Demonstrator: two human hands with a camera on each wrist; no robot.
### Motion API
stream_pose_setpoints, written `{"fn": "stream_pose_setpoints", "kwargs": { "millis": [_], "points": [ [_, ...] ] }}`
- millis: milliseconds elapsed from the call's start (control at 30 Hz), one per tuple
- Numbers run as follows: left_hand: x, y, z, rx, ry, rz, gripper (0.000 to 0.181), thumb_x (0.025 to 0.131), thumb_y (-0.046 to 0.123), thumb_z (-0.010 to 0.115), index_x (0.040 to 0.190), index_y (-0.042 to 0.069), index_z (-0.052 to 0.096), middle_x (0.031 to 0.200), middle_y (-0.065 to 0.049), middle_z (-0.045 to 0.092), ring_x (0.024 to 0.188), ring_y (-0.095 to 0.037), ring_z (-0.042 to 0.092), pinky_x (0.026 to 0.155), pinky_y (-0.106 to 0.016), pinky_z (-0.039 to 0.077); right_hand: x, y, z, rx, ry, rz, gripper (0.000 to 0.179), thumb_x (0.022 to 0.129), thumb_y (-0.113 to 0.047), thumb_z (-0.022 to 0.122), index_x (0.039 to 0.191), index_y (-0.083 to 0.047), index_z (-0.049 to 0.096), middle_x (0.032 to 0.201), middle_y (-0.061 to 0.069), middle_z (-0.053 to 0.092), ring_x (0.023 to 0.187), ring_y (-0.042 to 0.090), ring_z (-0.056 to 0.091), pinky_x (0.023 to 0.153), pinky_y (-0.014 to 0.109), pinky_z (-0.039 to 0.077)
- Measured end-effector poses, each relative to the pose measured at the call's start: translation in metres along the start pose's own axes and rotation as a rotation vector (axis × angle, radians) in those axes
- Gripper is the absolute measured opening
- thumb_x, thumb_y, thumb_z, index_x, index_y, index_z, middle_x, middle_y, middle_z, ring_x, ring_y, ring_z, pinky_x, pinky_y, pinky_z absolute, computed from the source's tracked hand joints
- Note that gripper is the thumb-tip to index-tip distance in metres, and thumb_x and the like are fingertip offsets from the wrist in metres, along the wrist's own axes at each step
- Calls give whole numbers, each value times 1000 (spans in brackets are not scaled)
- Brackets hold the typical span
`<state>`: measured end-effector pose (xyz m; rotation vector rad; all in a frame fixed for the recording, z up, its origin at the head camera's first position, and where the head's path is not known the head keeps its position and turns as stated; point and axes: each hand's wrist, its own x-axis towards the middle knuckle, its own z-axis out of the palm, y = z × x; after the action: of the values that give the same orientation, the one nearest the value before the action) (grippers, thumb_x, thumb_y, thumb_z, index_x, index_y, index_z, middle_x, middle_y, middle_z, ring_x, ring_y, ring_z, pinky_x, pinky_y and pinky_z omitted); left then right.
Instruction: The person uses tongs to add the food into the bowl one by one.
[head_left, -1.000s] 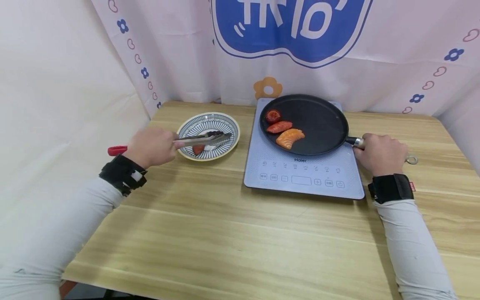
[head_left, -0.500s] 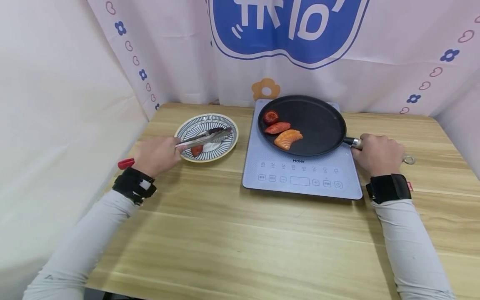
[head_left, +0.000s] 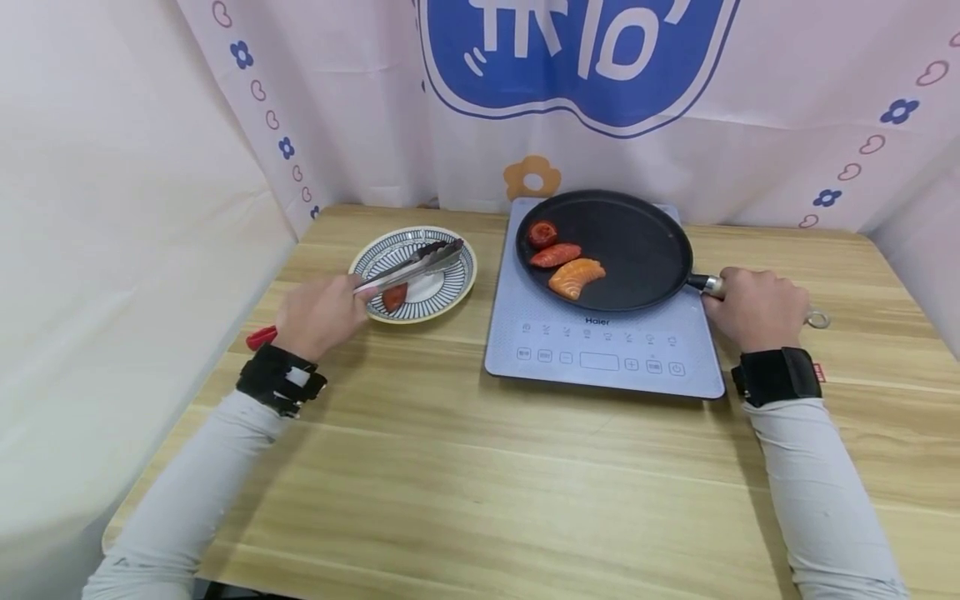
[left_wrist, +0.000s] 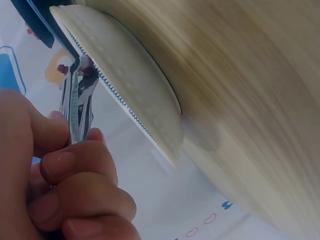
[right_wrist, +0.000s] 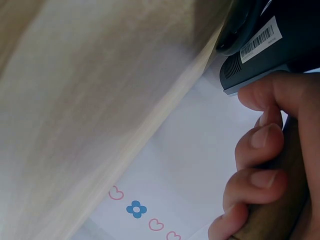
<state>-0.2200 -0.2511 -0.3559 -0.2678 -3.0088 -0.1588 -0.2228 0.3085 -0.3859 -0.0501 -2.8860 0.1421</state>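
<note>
My left hand (head_left: pixel 321 315) grips metal tongs (head_left: pixel 408 271), whose red end pokes out behind the hand. Their dark tips are over the patterned plate (head_left: pixel 467 287); whether they hold anything I cannot tell. A red wedge, perhaps tomato (head_left: pixel 394 297), lies on the plate below the tongs. On the right, my right hand (head_left: pixel 761 308) holds the handle (head_left: pixel 705 283) of a flat black frying pan (head_left: pixel 645 250). At the pan's left side lie an orange salmon slice (head_left: pixel 576 277), a red slice (head_left: pixel 556 255) and a round red piece (head_left: pixel 542 234). Curled fingers (left_wrist: pixel 82 195) show in the left wrist view.
Under the pan is a pale induction cooker (head_left: pixel 600 364) with a button panel along its front. Both plate and cooker stand on a wooden table (head_left: pixel 450 475). A printed white curtain (head_left: pixel 360 108) hangs just behind the table's back edge.
My left hand has shifted a little to the right with the tongs, and their tips now sit slightly higher over the plate. My right hand keeps its hold on the pan handle.
</note>
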Motion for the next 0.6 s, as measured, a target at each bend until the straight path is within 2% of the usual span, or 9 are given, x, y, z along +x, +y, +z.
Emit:
{"fn": "stream_pose_setpoints", "kwargs": {
  "millis": [333,600],
  "points": [
    [-2,3,0,-46,15,-33,40,108,37,49,95,6,71,70,-12,58,59,-28,55,45,-38,37,0,1,1,8,6,-1,32,91,-28,75,75,-6,58,59,11,49,55,34,47,49,45,32],
    [-5,5,-3,-60,15,-54,41,108,39,48,102,7,72,76,-14,63,63,-29,57,46,-39,37,0,1,1,-1,15,-4,32,91,-28,75,76,-5,59,58,11,49,54,33,46,49,44,32]
  ]
}}
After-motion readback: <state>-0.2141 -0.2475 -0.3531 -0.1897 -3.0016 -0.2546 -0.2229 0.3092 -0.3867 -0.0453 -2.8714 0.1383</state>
